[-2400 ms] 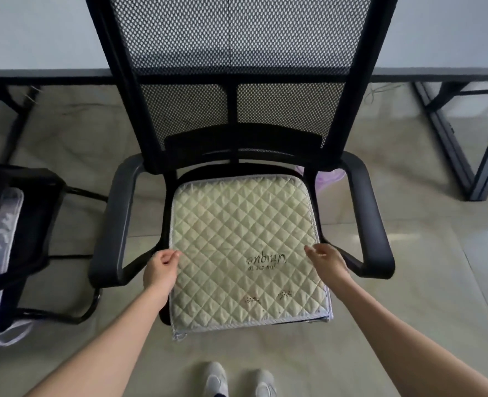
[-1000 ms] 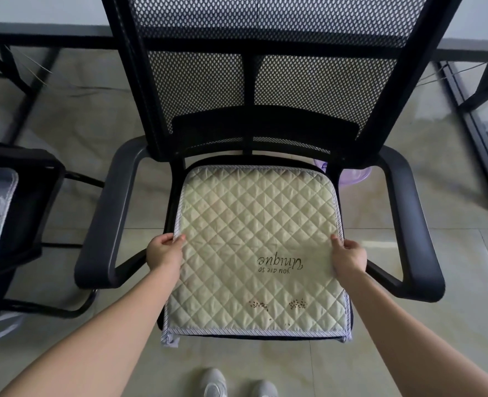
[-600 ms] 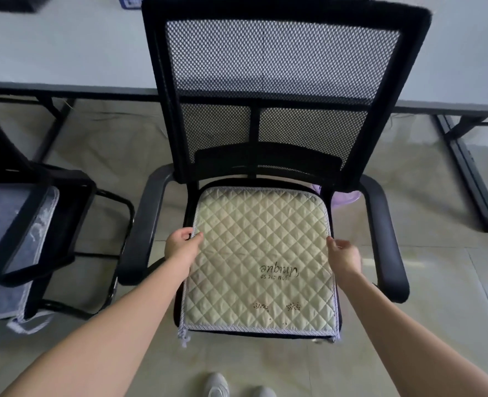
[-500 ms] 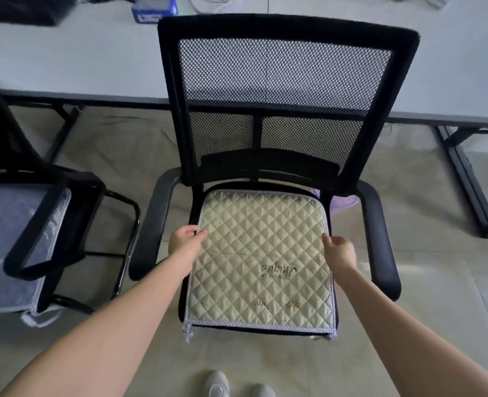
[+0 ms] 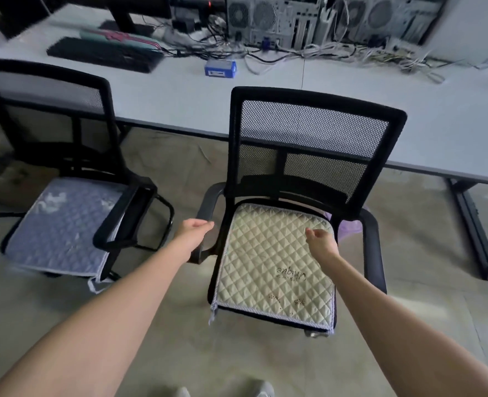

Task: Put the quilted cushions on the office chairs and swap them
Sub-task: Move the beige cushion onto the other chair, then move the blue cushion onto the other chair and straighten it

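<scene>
- Where the far side of the scene runs from left to right, a long pale bench [image 5: 179,93] carries a black keyboard [image 5: 105,54], a small blue box [image 5: 219,68], a tangle of cables [image 5: 308,53] and several computer towers [image 5: 277,18] at its far edge.
- Near the bench on the right stands a black mesh-back office chair [image 5: 308,133] with two curved armrests.
- Well to the left stands a second black mesh-back office chair [image 5: 45,110], partly blurred.
- On the right chair's seat lies the cream quilted cushion [image 5: 271,267], flat, its near edge hanging a little over the seat front; dark embroidered lettering faces away from the viewer.
- On the left chair's seat lies the grey-blue quilted cushion [image 5: 62,224], also flat, with pale patches near its far edge.
- Two bare forearms reach in from the near edge over the grey floor [image 5: 265,353].
- Over the right chair's left armrest is the left hand [image 5: 192,232], grip loosely curled and holding nothing; whether it touches the armrest cannot be told.
- Above the far right part of the cream cushion is the right hand [image 5: 321,242], fingers slack and parted, grip empty.
- At the very near edge show the toes of two pale shoes [image 5: 261,391].
</scene>
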